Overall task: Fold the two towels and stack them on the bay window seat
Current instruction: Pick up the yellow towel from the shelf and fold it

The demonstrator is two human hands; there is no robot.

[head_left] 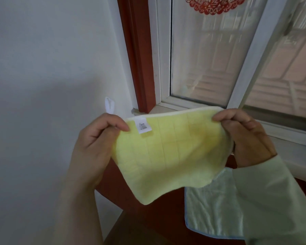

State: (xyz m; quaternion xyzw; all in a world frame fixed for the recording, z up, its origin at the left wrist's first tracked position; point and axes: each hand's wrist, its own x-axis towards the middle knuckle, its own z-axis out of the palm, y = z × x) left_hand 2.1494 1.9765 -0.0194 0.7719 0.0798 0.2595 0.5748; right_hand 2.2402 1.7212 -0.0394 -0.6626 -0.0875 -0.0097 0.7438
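Note:
A pale yellow towel (170, 156) with a grid pattern and a white label hangs in the air in front of the window. My left hand (95, 138) pinches its upper left corner, where a white hanging loop sticks up. My right hand (244, 133) pinches its upper right corner. The towel droops between them, its lower edge curling. Below it, a light blue towel (212, 214) lies flat on the dark red-brown window seat (159, 220), partly hidden by my right sleeve and the yellow towel.
A white wall (42, 68) fills the left. A red-brown window frame post (138, 55) and white window frames (163, 68) stand behind. A red paper cutting (214, 6) sticks to the glass at the top.

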